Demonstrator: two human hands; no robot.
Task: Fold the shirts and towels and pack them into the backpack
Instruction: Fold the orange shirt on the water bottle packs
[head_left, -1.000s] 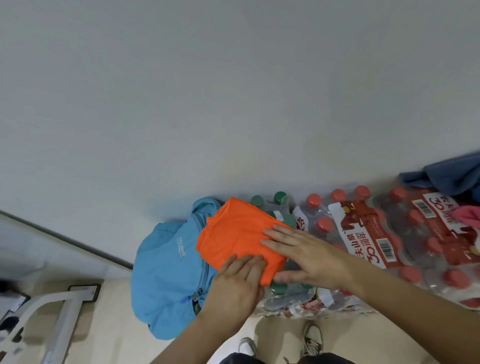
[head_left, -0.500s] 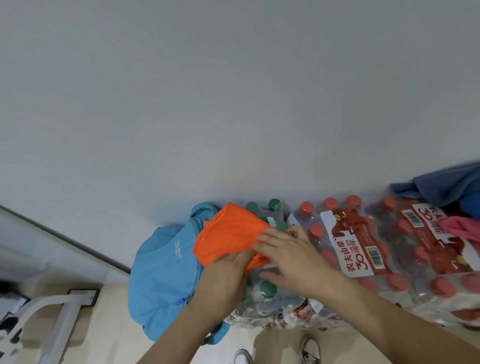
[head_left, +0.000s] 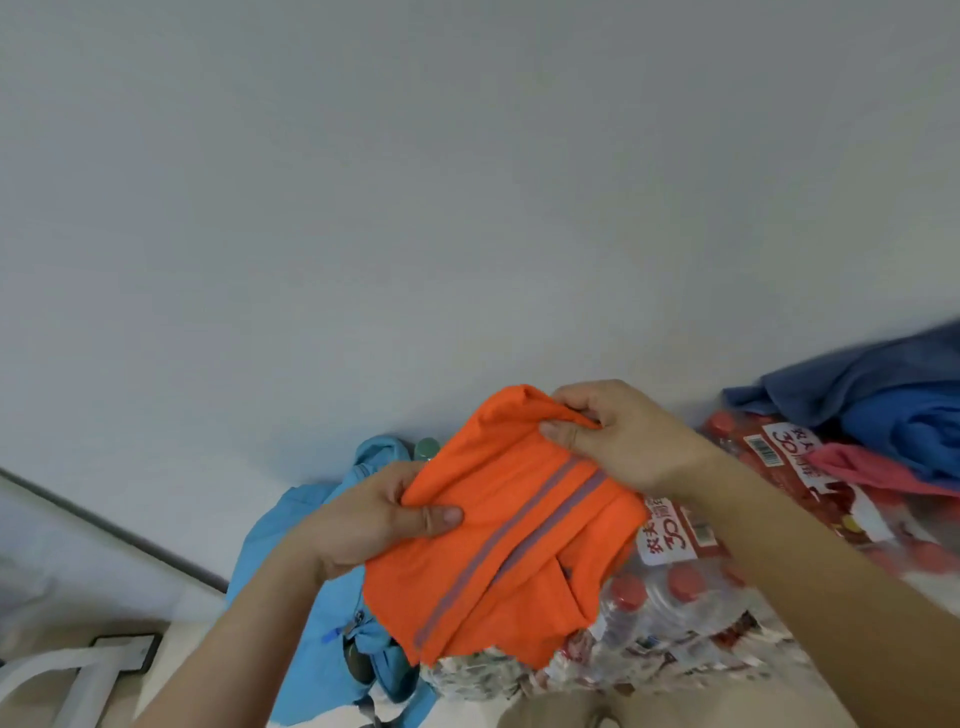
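A folded orange shirt (head_left: 511, 540) with two grey stripes is lifted in front of me, above the bottle packs. My left hand (head_left: 369, 517) grips its left edge, thumb on top. My right hand (head_left: 618, 436) pinches its upper right corner. Behind and below the shirt, a light blue backpack (head_left: 291, 571) stands against the wall at lower left; its zip pull shows, but I cannot tell how far its opening gapes. A dark blue garment (head_left: 857, 389), a bright blue cloth (head_left: 914, 431) and a pink cloth (head_left: 867, 467) lie in a heap at the right.
Shrink-wrapped packs of red-capped water bottles (head_left: 691, 587) serve as the work surface along a plain grey wall. A green-capped bottle (head_left: 427, 448) shows beside the backpack. A white metal frame (head_left: 67, 675) stands on the beige floor at lower left.
The orange shirt lay flat on the bottle packs under both hands; now both hands have gripped it and lifted it up toward me, showing its striped side.
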